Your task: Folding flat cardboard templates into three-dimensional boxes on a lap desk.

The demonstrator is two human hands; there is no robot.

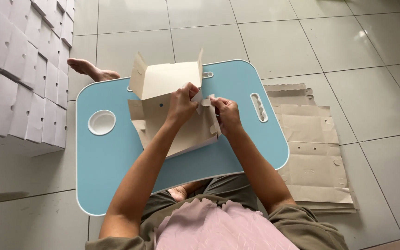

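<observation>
Nearest the camera, the person's lap in a pink cloth sits against the curved near edge of a light blue lap table with rounded corners and a white rim (116, 171), whose near half is bare. On its middle lies a half-folded tan cardboard box blank (172, 109), one wall panel standing upright at the far side and flaps sticking out at its corners. The left hand (181, 105) has its fingers closed in a pinch on a small flap at the blank's right side; the right hand (225, 115) pinches the neighbouring flap, the two hands almost touching. A round white cup recess (102, 122) sunk in the table's left part holds nothing, and a white slot handle (259, 107) is cut near the right edge. Just right of the table, on the pale tiled floor (348, 41), lies a stack of flat unfolded tan cardboard blanks (313, 153). To the left, rows of finished white folded boxes (21, 78) stand packed together, and a bare foot (89, 69) shows past the table's far left corner. Beyond, open tiles stretch away.
</observation>
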